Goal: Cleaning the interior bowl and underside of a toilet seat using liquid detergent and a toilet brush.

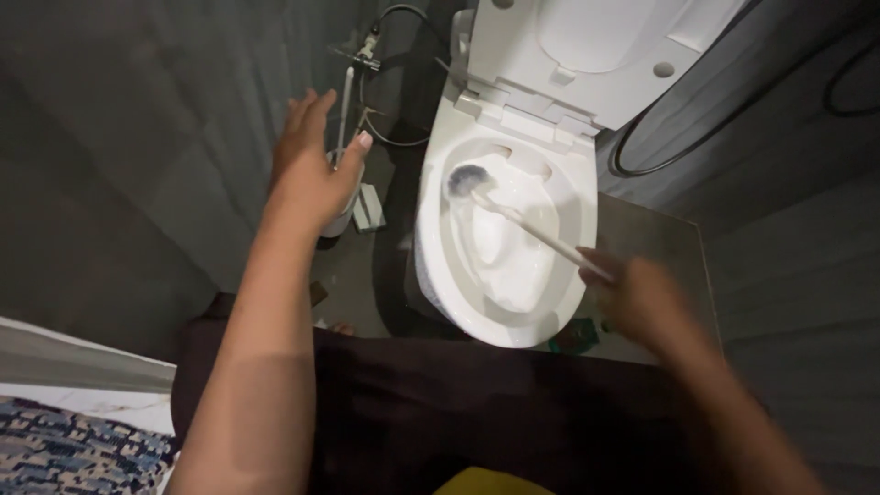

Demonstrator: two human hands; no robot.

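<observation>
The right hand [642,298], blurred, has its fingers wrapped around the near end of a toilet brush [522,225]. The slim white handle runs on a slant from that hand at lower right up to the upper left, where its dark bristle head lies inside the toilet bowl [568,302], close under the back rim. The bowl is smooth, glossy white and oval, its lid [596,46] tipped up. The left hand [312,170] hangs empty over the dark floor [367,266], fingers spread and loosely straight, in front of a white brush holder [341,223] beside the bowl.
</observation>
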